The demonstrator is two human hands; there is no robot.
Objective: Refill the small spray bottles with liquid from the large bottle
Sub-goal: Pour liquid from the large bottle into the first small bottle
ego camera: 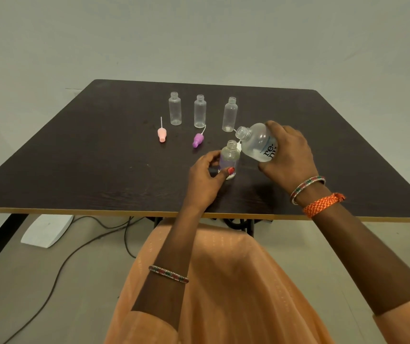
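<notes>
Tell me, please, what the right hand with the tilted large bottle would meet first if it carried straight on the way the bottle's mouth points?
Probably the small bottle held by the left hand. The large bottle in the right hand points left and slightly down, its mouth right by the small bottle's open neck, though depth is unclear.

wall (199, 33): plain pale | table (75, 170): dark wood | floor (37, 281): beige, cables (57, 271)

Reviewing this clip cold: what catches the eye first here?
The right hand tilts the large bottle, its open mouth just above the small bottle that the left hand holds on the dark table. Behind stand three uncapped small bottles.
</notes>
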